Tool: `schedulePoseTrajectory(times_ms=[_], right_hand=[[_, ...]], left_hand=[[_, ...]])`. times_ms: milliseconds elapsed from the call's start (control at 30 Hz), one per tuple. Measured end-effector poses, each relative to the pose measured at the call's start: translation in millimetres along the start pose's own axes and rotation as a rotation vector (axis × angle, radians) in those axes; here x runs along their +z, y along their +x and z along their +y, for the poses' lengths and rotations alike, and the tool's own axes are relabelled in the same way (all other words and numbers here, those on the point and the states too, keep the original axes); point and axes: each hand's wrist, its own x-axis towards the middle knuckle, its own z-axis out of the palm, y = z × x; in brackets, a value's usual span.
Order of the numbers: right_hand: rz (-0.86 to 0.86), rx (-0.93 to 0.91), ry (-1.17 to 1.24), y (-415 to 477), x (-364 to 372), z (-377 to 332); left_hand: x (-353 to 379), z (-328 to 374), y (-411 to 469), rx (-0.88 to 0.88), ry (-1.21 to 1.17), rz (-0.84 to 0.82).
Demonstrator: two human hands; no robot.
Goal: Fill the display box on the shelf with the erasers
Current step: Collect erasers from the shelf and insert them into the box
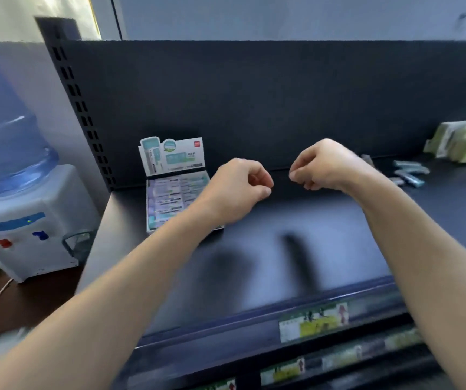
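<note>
The display box (180, 198) sits open at the shelf's (310, 243) back left corner, its printed lid flap standing upright against the rear panel. Wrapped white-and-teal erasers (170, 192) fill it in flat rows. A few loose erasers (410, 173) lie near the shelf's back right edge.

Two bare forearms and hands, nothing worn

The left hand (236, 190) and right hand (323, 164) carry no gloves, rings, watches or bands that can be seen. Both forearms are uncovered from wrist to the frame's lower edge; no sleeve cuff shows. Fingernails look short and unpainted, though blurred.
</note>
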Motion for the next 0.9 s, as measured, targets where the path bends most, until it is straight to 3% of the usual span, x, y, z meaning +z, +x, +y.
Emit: schedulePoseTrajectory(times_ms=[367, 600, 733, 900], right_hand=[[0.173, 0.208, 0.017, -24, -119, 126], [0.199, 0.240, -0.009, -5, -144, 176], [0.201, 0.195, -0.029, 13, -144, 198], [0.079, 0.126, -0.101, 36, -131, 210]], left_hand=[[140, 107, 53, 0.166, 0.064, -0.434], [180, 129, 67, 0.120, 0.233, -0.634], [186, 131, 82, 0.065, 0.270, -0.603], [186, 125, 91, -0.034, 0.193, -0.470]])
